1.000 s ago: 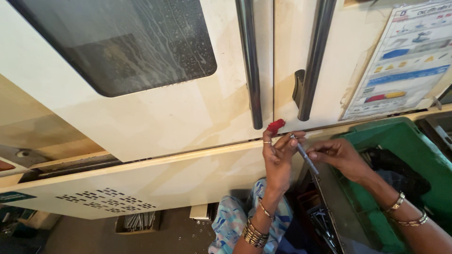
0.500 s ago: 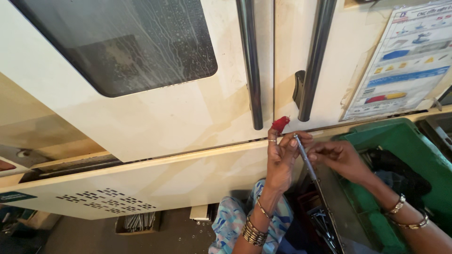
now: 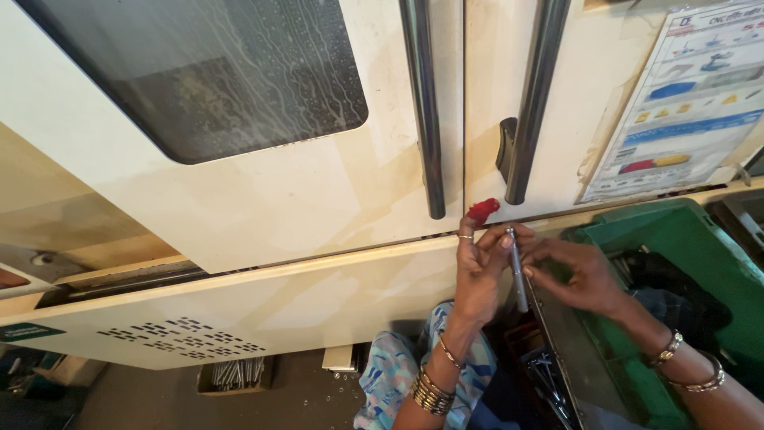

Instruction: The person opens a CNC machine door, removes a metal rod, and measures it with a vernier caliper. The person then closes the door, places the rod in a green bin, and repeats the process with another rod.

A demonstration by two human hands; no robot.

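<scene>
Left hand (image 3: 480, 271) raised upright just below the bottom edge of the cream machine door (image 3: 263, 191), fingers curled together around the upper end of a thin metal rod (image 3: 517, 271). Red wrap (image 3: 482, 210) on one left fingertip, almost touching that door's lower edge. Right hand (image 3: 577, 275) just right of the rod, fingertips pinched on its middle and lower part. Rod nearly upright, clamped between both hands, below the two dark door handles (image 3: 422, 103). Green bin (image 3: 676, 263) to the right of the rod, behind the right hand. Gold bangles (image 3: 434, 390) on the left wrist, below the rod. Small box of metal rods (image 3: 235, 373) on the floor, well to the left of the held rod. Printed chart (image 3: 692, 95) on the wall, above the bin.
</scene>
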